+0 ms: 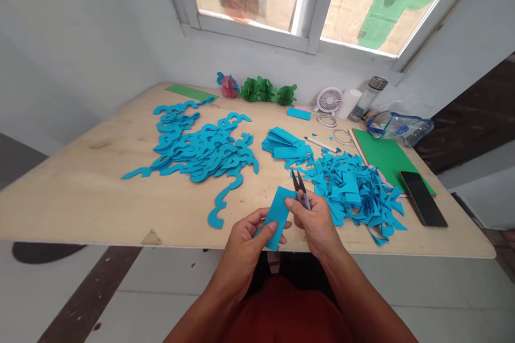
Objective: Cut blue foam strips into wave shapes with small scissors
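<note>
Between my hands, over the table's front edge, is a folded blue paper strip [277, 220]. My left hand [251, 236] pinches its lower part, thumb on top. My right hand [316, 220] holds small dark-bladed snips [300, 185], blades pointing away from me, while its thumb touches the strip's upper right edge. A heap of blue paper scraps [354, 187] lies just right of my right hand. Beyond the hands is a stack of uncut blue strips [284, 143]. Wavy blue cut-outs [201, 153] are piled on the left, one trailing toward the front edge.
On the wooden table [92, 187], a white pencil [321, 144] lies behind the scraps. A phone [422, 198] and green sheets [390, 161] are at right. Along the back stand green paper pieces [264, 90], a small fan [329, 100] and a bottle [368, 99].
</note>
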{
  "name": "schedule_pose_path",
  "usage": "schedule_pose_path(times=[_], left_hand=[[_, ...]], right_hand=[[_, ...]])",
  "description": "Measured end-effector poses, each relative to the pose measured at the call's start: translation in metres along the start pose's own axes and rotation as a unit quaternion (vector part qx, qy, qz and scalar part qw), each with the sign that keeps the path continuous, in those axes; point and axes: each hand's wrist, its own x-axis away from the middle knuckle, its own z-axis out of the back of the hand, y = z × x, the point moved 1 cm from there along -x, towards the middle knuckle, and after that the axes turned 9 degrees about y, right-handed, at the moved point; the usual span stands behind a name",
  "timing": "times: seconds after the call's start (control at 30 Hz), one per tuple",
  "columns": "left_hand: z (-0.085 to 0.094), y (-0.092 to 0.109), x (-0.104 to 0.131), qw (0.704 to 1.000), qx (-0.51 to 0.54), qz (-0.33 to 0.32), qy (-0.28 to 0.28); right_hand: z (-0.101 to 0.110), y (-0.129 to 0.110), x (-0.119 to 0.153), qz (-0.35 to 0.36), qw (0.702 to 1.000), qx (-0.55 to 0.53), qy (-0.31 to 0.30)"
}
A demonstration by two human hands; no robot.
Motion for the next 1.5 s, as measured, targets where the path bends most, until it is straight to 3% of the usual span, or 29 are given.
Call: schedule_pose_path(times=[0.23, 0.57, 0.87, 1.23, 1.5], left_hand=[[-0.003, -0.002, 0.004, 0.998, -0.051, 0.024, 0.007], [-0.003, 0.002, 0.007, 0.996, -0.040, -0.027, 0.071], [-0.003, -0.007, 0.003, 0.991, 0.051, -0.043, 0.114], [-0.008, 0.001, 0.003, 0.973, 0.165, -0.033, 0.160], [-0.007, 0.005, 0.002, 0.965, 0.167, -0.056, 0.192]], right_hand=[[0.001, 0.002, -0.002, 0.027, 0.998, -0.018, 0.046], [-0.001, 0.007, 0.001, 0.008, 0.997, -0.036, 0.067], [-0.004, 0.010, 0.005, 0.007, 0.990, -0.114, 0.088], [-0.006, 0.013, 0.011, 0.025, 0.986, -0.112, 0.121], [-0.012, 0.019, 0.015, 0.042, 0.985, -0.100, 0.135]])
